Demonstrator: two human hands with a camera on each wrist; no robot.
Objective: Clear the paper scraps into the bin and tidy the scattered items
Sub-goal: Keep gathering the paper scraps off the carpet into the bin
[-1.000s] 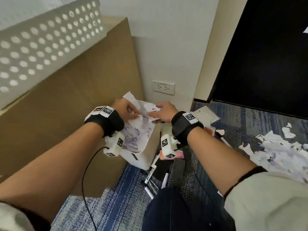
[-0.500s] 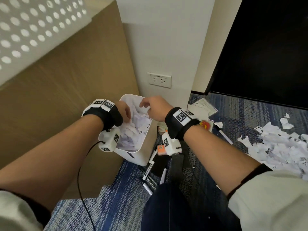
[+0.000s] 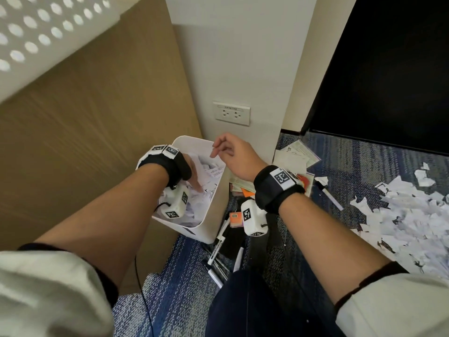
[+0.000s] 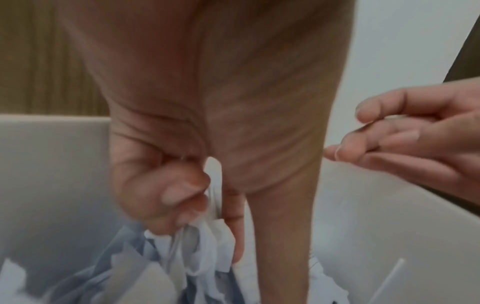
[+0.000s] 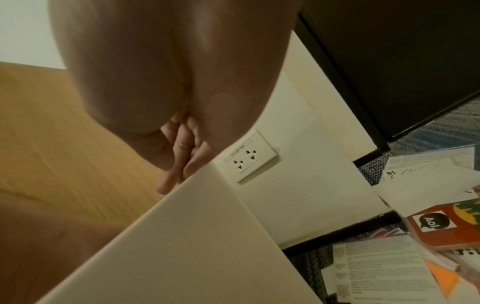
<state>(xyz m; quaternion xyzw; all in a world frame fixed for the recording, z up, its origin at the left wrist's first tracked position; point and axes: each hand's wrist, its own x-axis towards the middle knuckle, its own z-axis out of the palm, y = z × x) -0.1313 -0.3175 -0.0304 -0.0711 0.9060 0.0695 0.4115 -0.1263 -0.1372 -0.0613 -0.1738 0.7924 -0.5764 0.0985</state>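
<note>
The white bin (image 3: 192,140) stands on the carpet against the wall corner, half full of torn paper scraps (image 3: 209,173). My left hand (image 3: 192,175) is down inside it; in the left wrist view its thumb and curled fingers (image 4: 182,193) pinch a bunch of scraps (image 4: 205,236). My right hand (image 3: 218,150) hovers over the bin's far right rim with loosely curled fingers and holds nothing. The same hand (image 4: 384,139) shows at the right of the left wrist view. A large pile of scraps (image 3: 408,215) lies on the carpet to the right.
Several markers (image 3: 218,251) lie on the carpet by the bin's near corner, another marker (image 3: 328,193) further right. Loose sheets (image 3: 297,154) and orange cards (image 3: 235,218) are strewn beside the bin. A wooden panel (image 3: 97,117) rises at left, a wall socket (image 3: 231,113) behind.
A second ago both hands held a bunch of scraps above the bin. The scraps have gone into it, the right hand has let go, and the left hand has sunk inside.
</note>
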